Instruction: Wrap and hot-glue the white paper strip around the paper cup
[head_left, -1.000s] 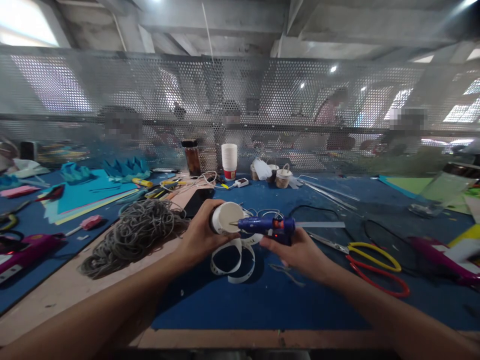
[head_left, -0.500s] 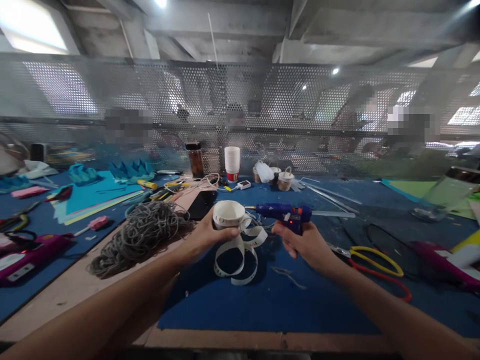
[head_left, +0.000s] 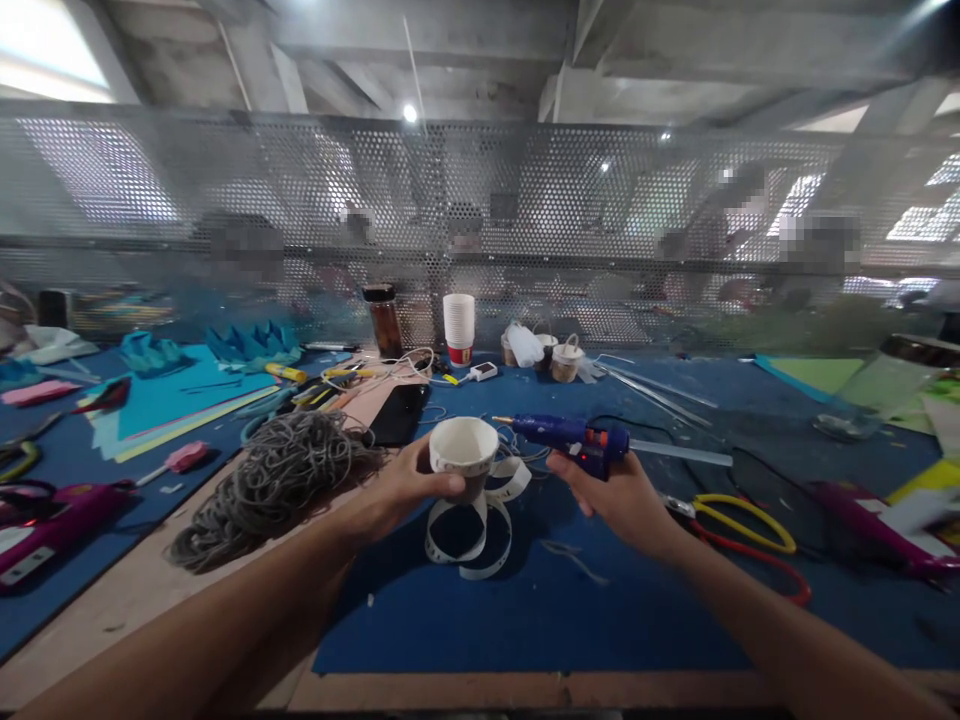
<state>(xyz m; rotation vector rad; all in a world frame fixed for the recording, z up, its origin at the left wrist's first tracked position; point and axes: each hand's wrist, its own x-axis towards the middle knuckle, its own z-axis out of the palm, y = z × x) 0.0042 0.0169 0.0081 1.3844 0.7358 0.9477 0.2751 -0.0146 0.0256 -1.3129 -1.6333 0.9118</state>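
A small paper cup (head_left: 474, 462), its white inside showing at the top, is held by my left hand (head_left: 411, 484) with the thumb across its front. From the cup's side a white printed strip (head_left: 501, 530) hangs in loose curls over the blue mat. My right hand (head_left: 616, 498) grips a blue glue gun (head_left: 568, 436) by its handle, with a clear glue stick (head_left: 681, 452) jutting from its back. The gun's nozzle points left, just beside the cup's rim; whether it touches I cannot tell.
Grey yarn (head_left: 274, 480) lies heaped left of my hands, by a black phone (head_left: 399, 414). Scissors with yellow and red handles (head_left: 742, 522) rest at right. A stack of paper cups (head_left: 459, 325) and a brown jar (head_left: 384, 322) stand before the perforated metal screen (head_left: 517, 200).
The cup has tilted so that more of its inside shows, and it sits slightly lower. The glue gun has come down a little and tipped. The camera view has shifted slightly.
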